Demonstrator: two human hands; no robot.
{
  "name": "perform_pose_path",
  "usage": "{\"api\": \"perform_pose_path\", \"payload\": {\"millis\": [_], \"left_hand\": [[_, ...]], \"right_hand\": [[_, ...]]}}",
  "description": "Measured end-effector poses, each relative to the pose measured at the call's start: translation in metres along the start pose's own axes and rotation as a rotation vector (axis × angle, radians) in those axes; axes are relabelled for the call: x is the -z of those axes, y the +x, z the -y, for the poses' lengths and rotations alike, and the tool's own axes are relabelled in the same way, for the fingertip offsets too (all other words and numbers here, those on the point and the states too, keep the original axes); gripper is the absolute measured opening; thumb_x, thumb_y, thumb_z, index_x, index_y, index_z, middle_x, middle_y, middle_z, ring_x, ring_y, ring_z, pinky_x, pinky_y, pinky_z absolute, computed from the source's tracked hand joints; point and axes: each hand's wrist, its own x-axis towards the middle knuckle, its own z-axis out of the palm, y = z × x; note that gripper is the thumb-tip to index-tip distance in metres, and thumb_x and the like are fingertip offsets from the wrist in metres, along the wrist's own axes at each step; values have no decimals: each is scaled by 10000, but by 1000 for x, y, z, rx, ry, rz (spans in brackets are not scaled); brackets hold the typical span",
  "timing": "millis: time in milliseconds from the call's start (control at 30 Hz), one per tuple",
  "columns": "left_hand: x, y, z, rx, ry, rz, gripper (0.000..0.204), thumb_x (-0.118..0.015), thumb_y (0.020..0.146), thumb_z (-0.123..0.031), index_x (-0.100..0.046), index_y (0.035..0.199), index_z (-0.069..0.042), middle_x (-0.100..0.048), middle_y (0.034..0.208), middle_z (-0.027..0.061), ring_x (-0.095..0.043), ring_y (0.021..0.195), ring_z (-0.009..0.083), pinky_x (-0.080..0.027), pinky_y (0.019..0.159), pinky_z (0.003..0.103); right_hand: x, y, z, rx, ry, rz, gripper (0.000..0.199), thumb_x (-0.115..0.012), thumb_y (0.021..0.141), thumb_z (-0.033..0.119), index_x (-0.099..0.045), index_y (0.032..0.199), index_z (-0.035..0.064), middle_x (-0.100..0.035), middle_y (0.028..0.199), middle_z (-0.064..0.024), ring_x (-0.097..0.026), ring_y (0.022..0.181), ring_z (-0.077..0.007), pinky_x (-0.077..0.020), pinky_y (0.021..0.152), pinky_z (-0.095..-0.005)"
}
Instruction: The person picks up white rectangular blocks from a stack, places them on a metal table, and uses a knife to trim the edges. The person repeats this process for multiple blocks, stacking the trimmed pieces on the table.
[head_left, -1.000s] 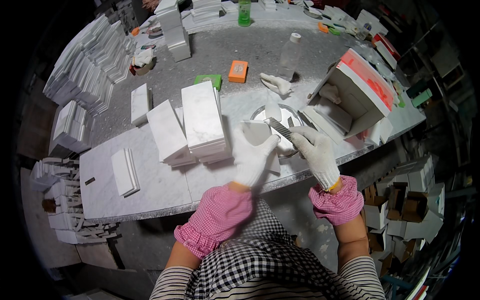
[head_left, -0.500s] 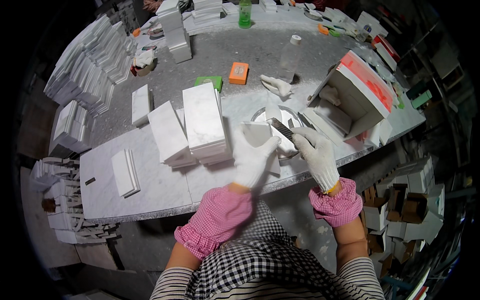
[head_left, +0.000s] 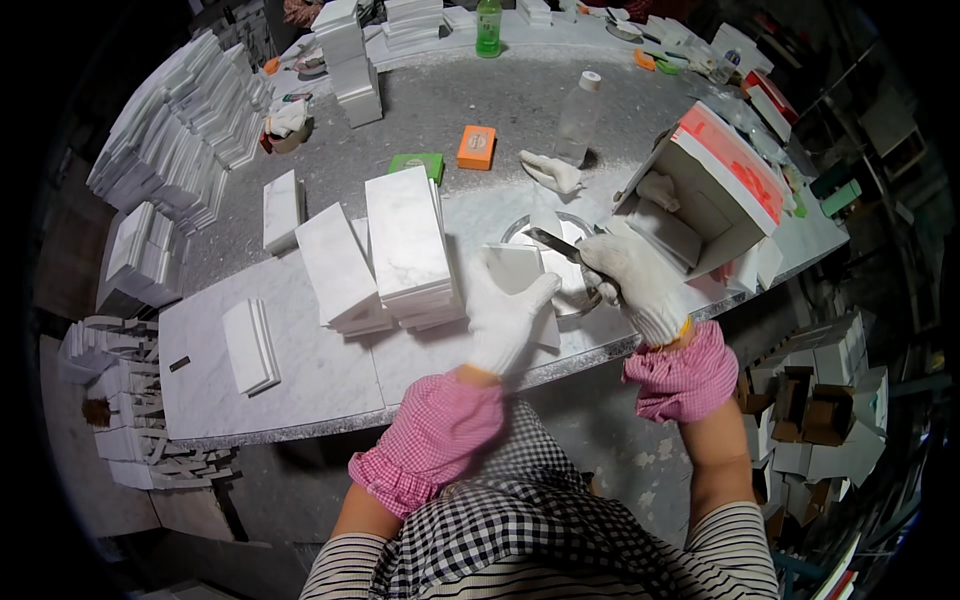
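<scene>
Clasped in the gloved left hand (head_left: 505, 315) near the middle of the view: a white marble-look tile (head_left: 515, 262), with the thumb across the right part and the fingers along the left edge. Cannot tell whether resting on the white tabletop (head_left: 300, 360) at the lower end.

Closed firmly in the gloved right hand (head_left: 635, 280), at 3 o'clock from the tile: a slim dark hand tool (head_left: 558, 244), pointing toward 10 o'clock. Cannot tell whether touching the tile or only passing above.

Also at 3 o'clock, just beside the tile and partly under the tool: a round metal dish (head_left: 570, 216). At 9 o'clock: a veined tile stack (head_left: 410, 235).

Probably stiff, dense and fairly weighty for something so thin; likely brittle at corners, apt to chip if knocked. Perhaps slippery against knitted gloves, being smooth-faced. Best held by opposite edges, well clear of corners, with support from beneath.
</scene>
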Motion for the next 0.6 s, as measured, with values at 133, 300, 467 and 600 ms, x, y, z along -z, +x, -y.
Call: {"api": "perform_pose_path", "payload": {"millis": [133, 300, 467, 600], "left_hand": [[-1, -2, -3, 10, -125, 16, 1078, -927, 700, -428, -391, 1467, 108, -572, 1351, 250, -573, 1260, 321, -470, 1062, 399], [-1, -2, -6, 45, -233, 94, 1058, -926, 705, -401, -387, 1464, 102, -574, 1341, 230, -575, 1232, 293, -480, 1044, 394], [0, 1, -5, 47, -208, 106, 1012, -917, 724, -330, -377, 1475, 80, -588, 1307, 210, -595, 1182, 270, -504, 1005, 385], [6, 2, 5, -171, -114, -39, 1071, -901, 740, -297, -305, 1558, 54, -579, 1325, 213, -596, 1191, 276, -505, 1001, 396]], "right_hand": [[4, 23, 15, 37, -331, 139, 241, -587, 959, 164, -629, 750, 50, -530, 627, 32, -441, 510, -52, -325, 473, -233], [15, 60, 6, 729, -702, 102, 87, -642, 860, 98, -666, 781, 70, -524, 614, 9, -481, 513, -61, -372, 466, -250], [5, 51, 35, 25, -289, 36, 182, -615, 956, 159, -666, 823, 45, -571, 672, 1, -529, 578, -63, -400, 493, -248], [8, 39, 6, 146, -506, 169, 345, -525, 1041, 249, -656, 815, 24, -613, 694, 14, -519, 555, -57, -383, 492, -221]]}}
